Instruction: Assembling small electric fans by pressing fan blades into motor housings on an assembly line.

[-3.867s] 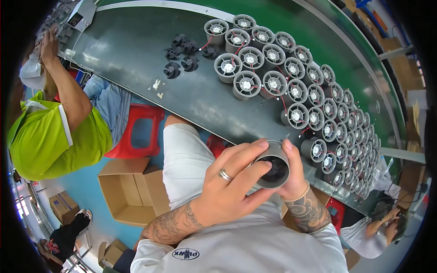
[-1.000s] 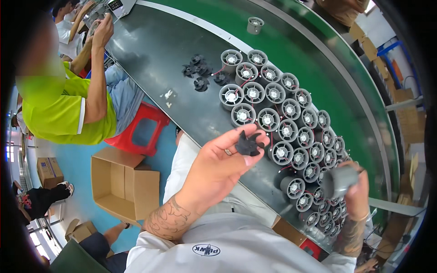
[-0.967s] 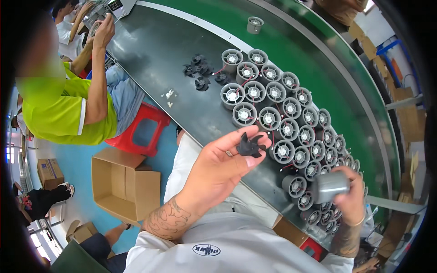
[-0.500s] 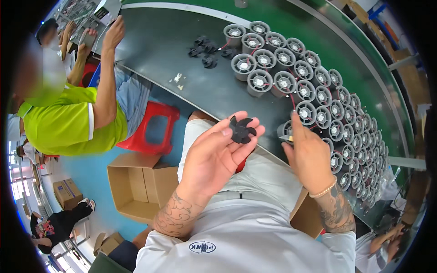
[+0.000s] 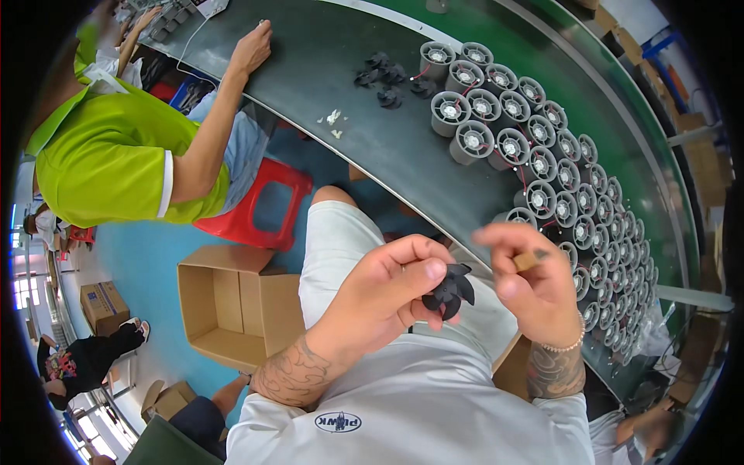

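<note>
1 black impeller (image 5: 449, 291) pinched in the left hand (image 5: 380, 298), over the lap, off the near edge of the bench (image 5: 387, 159). Right hand (image 5: 542, 291) just swung back from the grey housings (image 5: 472, 142) at the bench's right end, gripping some tan bit (image 5: 528, 260), so 2 hands are near it now. Red stool (image 5: 297, 184), open carton (image 5: 283, 314) on blue floor (image 5: 147, 256).

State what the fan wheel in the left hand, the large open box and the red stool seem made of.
Fan wheel: probably moulded plastic, matte black, judging by its thin curved blades. Box: apparently cardboard, dull brown, with folded flaps. Stool: likely plastic, smooth with a slight sheen, its edges rounded.
</note>
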Demonstrator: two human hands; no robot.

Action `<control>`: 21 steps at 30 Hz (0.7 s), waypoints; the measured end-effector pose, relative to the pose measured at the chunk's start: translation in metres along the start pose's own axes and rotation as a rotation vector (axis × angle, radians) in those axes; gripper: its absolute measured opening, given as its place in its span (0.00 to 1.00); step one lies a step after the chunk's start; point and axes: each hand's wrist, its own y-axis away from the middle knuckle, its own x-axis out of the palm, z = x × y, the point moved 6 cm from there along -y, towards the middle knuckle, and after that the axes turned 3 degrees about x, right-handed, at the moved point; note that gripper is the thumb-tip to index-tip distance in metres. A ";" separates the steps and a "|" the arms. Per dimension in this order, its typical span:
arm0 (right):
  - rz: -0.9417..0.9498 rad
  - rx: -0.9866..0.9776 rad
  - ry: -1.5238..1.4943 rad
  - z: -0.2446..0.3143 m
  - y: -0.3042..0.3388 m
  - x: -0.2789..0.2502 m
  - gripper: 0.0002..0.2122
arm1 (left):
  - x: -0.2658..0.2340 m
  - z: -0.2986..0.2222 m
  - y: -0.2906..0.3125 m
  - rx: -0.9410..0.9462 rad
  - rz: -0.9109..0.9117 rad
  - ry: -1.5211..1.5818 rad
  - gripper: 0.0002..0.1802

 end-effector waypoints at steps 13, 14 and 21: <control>-0.130 0.059 -0.002 -0.003 0.007 0.000 0.22 | -0.006 -0.003 -0.002 0.149 0.024 -0.023 0.09; -0.106 0.037 0.041 -0.001 0.007 -0.003 0.18 | -0.006 -0.004 -0.002 0.156 0.029 -0.002 0.11; -0.173 -0.148 0.241 0.010 0.011 -0.006 0.10 | -0.007 -0.007 -0.002 0.167 0.039 -0.001 0.10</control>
